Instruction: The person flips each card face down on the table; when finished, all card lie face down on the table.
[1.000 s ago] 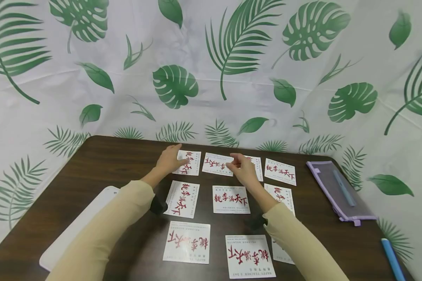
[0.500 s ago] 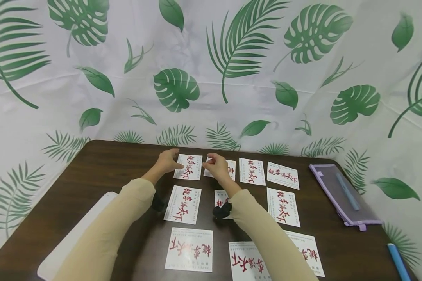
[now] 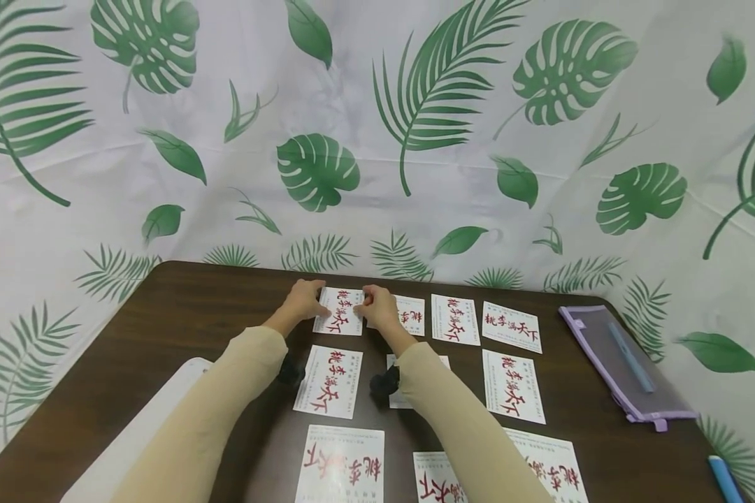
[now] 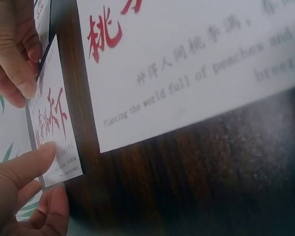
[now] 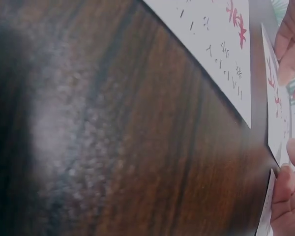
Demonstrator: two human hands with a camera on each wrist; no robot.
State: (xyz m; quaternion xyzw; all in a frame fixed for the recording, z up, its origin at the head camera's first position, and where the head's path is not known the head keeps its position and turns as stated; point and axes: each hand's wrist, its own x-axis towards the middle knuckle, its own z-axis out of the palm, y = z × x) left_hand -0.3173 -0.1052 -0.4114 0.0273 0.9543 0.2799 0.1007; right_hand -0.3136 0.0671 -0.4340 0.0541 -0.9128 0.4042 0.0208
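Note:
At the far left of the table, a white card (image 3: 340,312) with red characters lies between both hands. My left hand (image 3: 298,302) grips its left side. In the left wrist view the left thumb (image 4: 44,155) overlaps the card's face and curled fingers sit by its edge. My right hand (image 3: 380,309) pinches at the same card's right edge, and its fingertips partly hide that corner. Below my right hand, another card (image 3: 410,318) is partly covered. The right wrist view shows the gripped card (image 5: 278,108) almost edge-on, with both hands along it.
Several matching cards lie in rows on the dark wooden table (image 3: 195,307), among them one nearer card (image 3: 329,382). A mesh pouch (image 3: 626,363) with lilac trim and a blue pen (image 3: 723,478) are at the right. A white board (image 3: 145,426) is under my left sleeve.
My right hand has moved left, from over the neighbouring cards to the far-left card. My left hand has stayed beside that card. The whole scene has shifted slightly down in the head view.

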